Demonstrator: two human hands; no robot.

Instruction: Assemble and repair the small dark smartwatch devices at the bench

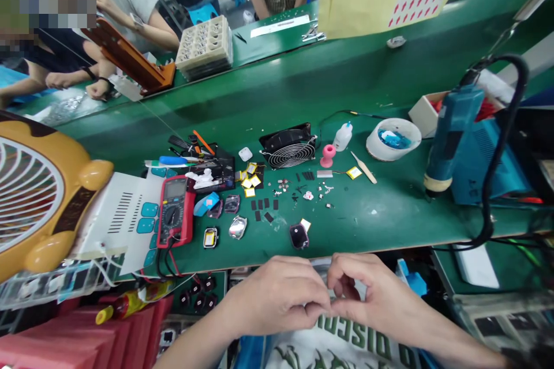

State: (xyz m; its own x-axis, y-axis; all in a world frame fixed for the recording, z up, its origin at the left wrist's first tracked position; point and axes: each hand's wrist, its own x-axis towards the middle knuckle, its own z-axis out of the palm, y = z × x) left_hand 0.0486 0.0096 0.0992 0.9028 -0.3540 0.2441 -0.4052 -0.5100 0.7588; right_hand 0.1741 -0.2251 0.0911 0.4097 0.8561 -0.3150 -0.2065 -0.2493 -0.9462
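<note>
My left hand [288,291] and my right hand [363,288] meet in front of my shirt, just off the bench's near edge. Both are closed, fingertips pressed together in a pinch; whatever lies between them is too small or hidden. Beyond them on the green bench [346,219] lies a dark watch case [299,236] with a white square beside it. Farther left are a silver watch case [238,227] and an opened watch [210,237] showing a yellow-edged part. Small black rectangles [268,217], tiny loose parts [308,195] and yellow-edged battery cells [250,181] are spread behind.
A red multimeter [175,207] and a yellow fan [56,196] stand left. Along the back are a black cooling fan [289,147], a squeeze bottle [343,137] and a white tub [393,150]. A teal electric screwdriver [454,132] hangs right. Co-workers sit across the bench.
</note>
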